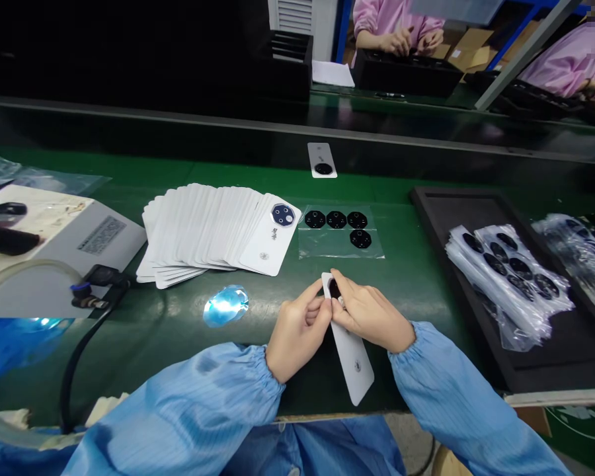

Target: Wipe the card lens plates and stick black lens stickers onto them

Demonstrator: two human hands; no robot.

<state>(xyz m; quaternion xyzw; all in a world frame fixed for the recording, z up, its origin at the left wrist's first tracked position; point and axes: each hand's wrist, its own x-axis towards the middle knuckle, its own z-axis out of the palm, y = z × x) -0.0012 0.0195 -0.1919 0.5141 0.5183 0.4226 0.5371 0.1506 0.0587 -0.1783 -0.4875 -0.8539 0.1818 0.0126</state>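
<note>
A white phone back panel [353, 360] stands tilted over the bench's front part, its upper end between my hands. My left hand [300, 328] is closed on that panel's left edge. From the other side, my right hand [371, 311] grips it too, fingers over a black camera lens cover [334, 289] that is mostly hidden. Just beyond lies a clear sheet [322, 248] bearing several black round lens covers [336, 219]. A fanned stack of white panels [203, 228] rests to the left, its top one showing a dark camera disc [282, 215].
A single white panel [321, 158] lies at the back. On the right, a black tray [456, 264] holds bagged lens covers [510, 277]. A white box-shaped machine [99, 231] with a cable stands left, near a shiny blue film [226, 305]. Co-workers in pink sleeves [369, 16] sit across.
</note>
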